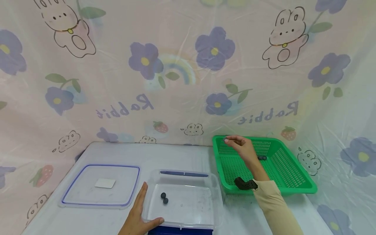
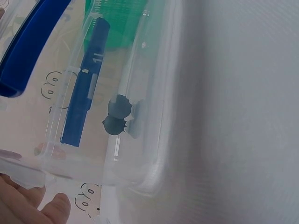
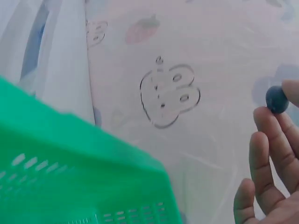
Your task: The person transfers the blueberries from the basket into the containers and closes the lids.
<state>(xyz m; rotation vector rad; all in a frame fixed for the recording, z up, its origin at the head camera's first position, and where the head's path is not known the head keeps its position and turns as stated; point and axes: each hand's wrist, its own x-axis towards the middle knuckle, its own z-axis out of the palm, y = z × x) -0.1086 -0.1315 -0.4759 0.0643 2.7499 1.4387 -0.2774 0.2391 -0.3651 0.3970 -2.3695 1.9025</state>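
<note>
My right hand (image 1: 244,150) pinches a blueberry (image 3: 276,100) between thumb and fingertips, raised over the back left of the green basket (image 1: 299,190). Inside that basket, a few more blueberries (image 1: 262,158) lie toward the far side, partly hidden by the wrist. The left hand (image 1: 137,212) rests against the left side of a clear plastic container (image 1: 218,192), fingers extended along its wall and thumb at the near rim. Two blueberries (image 2: 117,114) sit touching each other on the container's floor, in its left half.
Left of the container lies a clear lid (image 1: 100,165) with a blue seal, and a small white card (image 1: 105,183) is seen within its outline. Blue clips (image 1: 183,174) are on the container's far and near sides. A patterned curtain (image 1: 176,98) hangs behind the white table (image 1: 123,151).
</note>
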